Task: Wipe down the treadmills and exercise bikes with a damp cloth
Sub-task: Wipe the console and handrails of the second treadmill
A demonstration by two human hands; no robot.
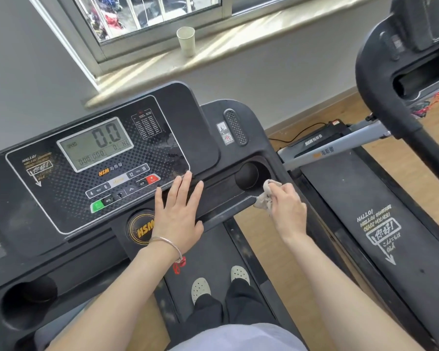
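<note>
Now, cloth: we see the small crumpled beige cloth (265, 196) bunched in our right hand (288, 203), poking out at the 9 o'clock side of the fingers and touching the front rim of the black plastic treadmill console (178, 117).
Right fingers: curled round the cloth, pinching it against the palm.
Cup holder: the round black recess (247, 173) sits just beside the cloth, at its 11 o'clock.
Left hand: our left hand (178, 211) lies flat on the console at 9 o'clock of the right hand, fingers straight and slightly spread.
Wrist: a thin silver bangle (166, 243) circles the left wrist.
Display: the grey LCD screen (94, 144) reads 0.0, at 10 o'clock of the left hand.
Windowsill: a white paper cup (186, 41) stands upright at 12 o'clock.
Neighbour: a second black treadmill (365, 198) stands at 3 o'clock.
</note>
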